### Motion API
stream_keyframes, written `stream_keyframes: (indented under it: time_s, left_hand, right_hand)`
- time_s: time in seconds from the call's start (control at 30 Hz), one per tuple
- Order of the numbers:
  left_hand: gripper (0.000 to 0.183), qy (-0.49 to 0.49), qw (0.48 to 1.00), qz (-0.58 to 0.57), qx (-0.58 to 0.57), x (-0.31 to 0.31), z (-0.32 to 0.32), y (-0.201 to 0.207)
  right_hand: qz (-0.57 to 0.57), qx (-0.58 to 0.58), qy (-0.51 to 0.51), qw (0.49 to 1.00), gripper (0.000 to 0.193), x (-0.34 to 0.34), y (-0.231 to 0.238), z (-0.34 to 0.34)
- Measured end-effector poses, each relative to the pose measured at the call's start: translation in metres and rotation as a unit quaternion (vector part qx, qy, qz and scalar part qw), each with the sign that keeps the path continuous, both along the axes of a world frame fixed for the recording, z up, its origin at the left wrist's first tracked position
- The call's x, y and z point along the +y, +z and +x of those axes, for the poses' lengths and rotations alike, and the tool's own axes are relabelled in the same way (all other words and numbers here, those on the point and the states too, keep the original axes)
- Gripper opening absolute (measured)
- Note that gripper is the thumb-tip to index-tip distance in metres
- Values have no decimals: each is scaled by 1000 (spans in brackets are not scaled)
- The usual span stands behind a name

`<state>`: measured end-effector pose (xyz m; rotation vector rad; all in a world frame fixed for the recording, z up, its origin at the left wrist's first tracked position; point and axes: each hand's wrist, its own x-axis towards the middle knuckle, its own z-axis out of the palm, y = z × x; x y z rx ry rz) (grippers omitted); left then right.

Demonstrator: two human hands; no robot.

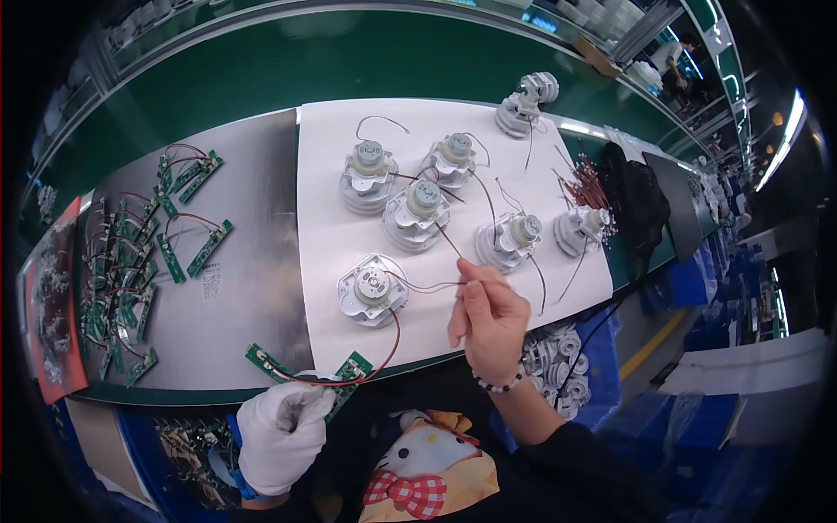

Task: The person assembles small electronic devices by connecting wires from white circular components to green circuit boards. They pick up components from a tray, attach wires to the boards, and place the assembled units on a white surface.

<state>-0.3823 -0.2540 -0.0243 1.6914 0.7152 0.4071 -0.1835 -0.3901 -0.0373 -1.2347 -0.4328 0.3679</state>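
My left hand, in a white glove, is closed on a green circuit board over the table's near edge. A second narrow green board sticks out on the glove's other side. From the boards a dark red wire curves up to a round white motor unit. Thin wires run rightward from that unit into my bare right hand, whose thumb and forefinger are pinched together. A brown-red wire from a neighbouring motor unit reaches the same fingertips. Exactly which wire ends they grip is hidden.
Several white motor units with loose wires stand on the white sheet. Wired green boards are heaped on the metal plate at left. Red wires lie bunched at right, beside a black bag. White parts fill a blue bin below.
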Motion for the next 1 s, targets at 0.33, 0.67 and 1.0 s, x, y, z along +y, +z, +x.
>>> stream_keyframes:
  time_s: [0.33, 0.67, 1.0]
  left_hand:
    - [8, -34, 993, 95, -67, 6, 15, 7]
    - [5, -49, 987, 126, -86, 6, 14, 21]
    - [11, -51, 987, 124, -85, 4, 11, 18]
  right_hand:
    - [-77, -450, 137, 879, 20, 22, 54, 16]
    - [-165, -349, 428, 817, 22, 40, 70, 13]
    - [-161, -225, 422, 863, 9, 43, 83, 8]
